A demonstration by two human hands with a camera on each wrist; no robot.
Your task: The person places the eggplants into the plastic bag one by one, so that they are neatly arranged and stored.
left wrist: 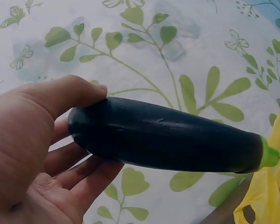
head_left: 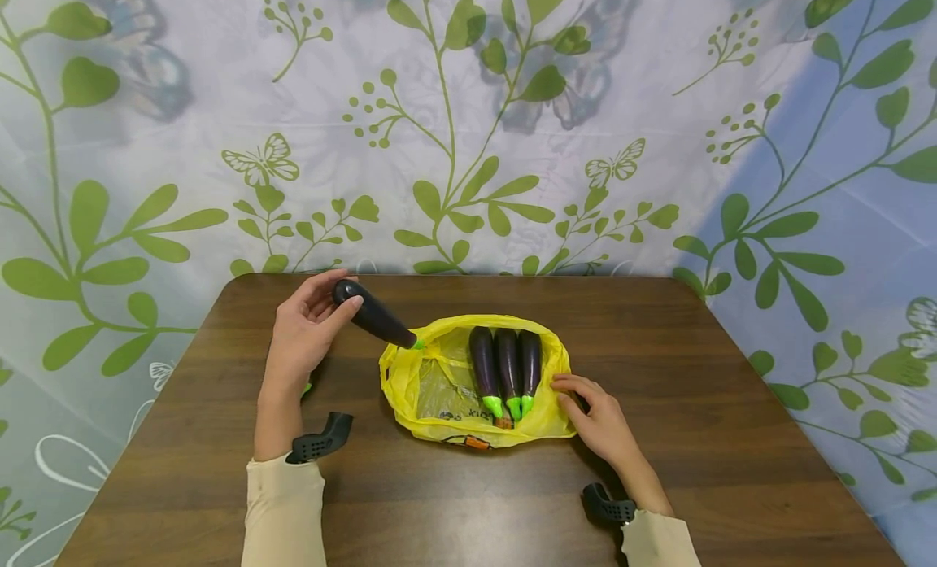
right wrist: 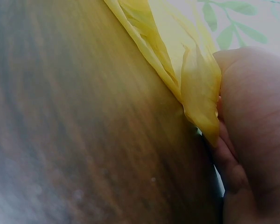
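Left hand pinches 1 dark eggplant. 3 eggplants lie in yellow bag. Right hand touches bag; can't tell if gripping.

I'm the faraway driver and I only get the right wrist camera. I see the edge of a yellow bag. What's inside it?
Observer: Three eggplants lie side by side in the yellow bag.
Operator: Cool! Which side of the bag are they on?
Observer: The right side, nearer the right hand.
Operator: And what's the other hand doing?
Observer: The left hand is holding another eggplant.
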